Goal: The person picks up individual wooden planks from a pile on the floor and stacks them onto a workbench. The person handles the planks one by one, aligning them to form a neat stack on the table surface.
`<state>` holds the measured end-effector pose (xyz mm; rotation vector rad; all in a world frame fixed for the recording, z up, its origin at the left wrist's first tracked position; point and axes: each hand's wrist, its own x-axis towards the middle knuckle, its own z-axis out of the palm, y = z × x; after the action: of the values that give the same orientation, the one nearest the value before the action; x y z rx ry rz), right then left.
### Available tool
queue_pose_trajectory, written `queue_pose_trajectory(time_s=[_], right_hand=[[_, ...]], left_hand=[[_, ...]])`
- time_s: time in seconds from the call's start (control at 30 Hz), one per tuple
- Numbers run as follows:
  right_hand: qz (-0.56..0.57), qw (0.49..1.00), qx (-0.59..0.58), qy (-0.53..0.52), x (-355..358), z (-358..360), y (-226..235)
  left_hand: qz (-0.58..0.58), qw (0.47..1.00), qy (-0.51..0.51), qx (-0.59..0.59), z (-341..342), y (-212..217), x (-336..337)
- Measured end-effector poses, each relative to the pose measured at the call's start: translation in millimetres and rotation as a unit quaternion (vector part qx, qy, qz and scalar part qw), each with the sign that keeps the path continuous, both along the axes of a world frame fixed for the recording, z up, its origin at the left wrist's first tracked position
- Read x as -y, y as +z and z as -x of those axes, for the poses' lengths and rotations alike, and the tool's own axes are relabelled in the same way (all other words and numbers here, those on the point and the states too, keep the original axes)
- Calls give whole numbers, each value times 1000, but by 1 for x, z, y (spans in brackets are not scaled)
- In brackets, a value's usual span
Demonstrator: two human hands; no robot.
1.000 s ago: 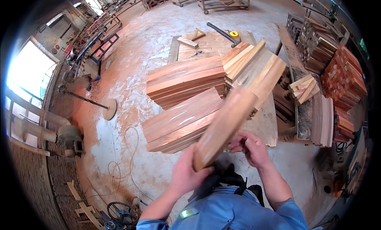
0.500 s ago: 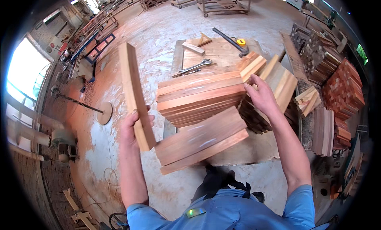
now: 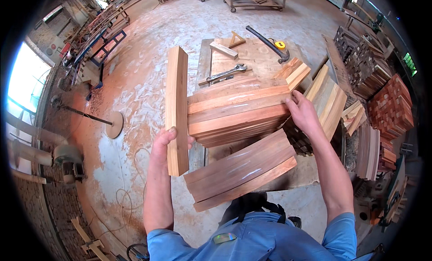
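My left hand (image 3: 165, 141) is closed around the lower part of a long wooden board (image 3: 177, 103), held upright beside the left end of a stack of wooden boards (image 3: 238, 110). Thumb and bent fingers apart, my right hand (image 3: 303, 112) touches the stack's right end; its fingertips are partly hidden, and I see nothing held in it. Nearer to me, a darker pair of boards (image 3: 243, 173) lies at a slant, with light chalk-like marks on top. The stack's boards carry similar marks.
Behind the stack, the worktable (image 3: 261, 65) carries an adjustable wrench (image 3: 227, 73), a hammer (image 3: 267, 42), a yellow tape measure (image 3: 280, 45), a small wooden triangle (image 3: 236, 40) and a short wood block (image 3: 223, 49). Paler boards (image 3: 326, 103) and reddish wood stacks (image 3: 390, 105) stand at right.
The board in my left hand has moved right and swung from a lean to nearly upright, close to the stack's end. My right hand stays at the stack's right end. The whole view has shifted slightly.
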<state>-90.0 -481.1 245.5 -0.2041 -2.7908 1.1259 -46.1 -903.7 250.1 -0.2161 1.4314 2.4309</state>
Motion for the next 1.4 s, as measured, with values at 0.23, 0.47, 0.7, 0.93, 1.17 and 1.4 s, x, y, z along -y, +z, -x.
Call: queue_pose_trajectory(time_s=[0.23,0.47,0.7,0.93,1.17,1.4], right_hand=[[212,965,-131,-82,14,-15,15],[613,772,-162,-42,17,-25,37],[767,621,-150,-52,22,-46,49],[806,582,-104,-28,25,-83,42],[790,594,-129,-85,-47,-136,39],[749,623,-109,-197,-63,-168,17]], left_hand=[[32,997,42,-62,-18,30,-3],[-60,989,23,-136,-24,46,-19],[-88,986,-23,-142,-30,49,-39],[-43,987,-58,-146,-33,62,-50],[260,947,-53,-183,-6,73,-15],[472,847,-70,-235,34,66,-16]])
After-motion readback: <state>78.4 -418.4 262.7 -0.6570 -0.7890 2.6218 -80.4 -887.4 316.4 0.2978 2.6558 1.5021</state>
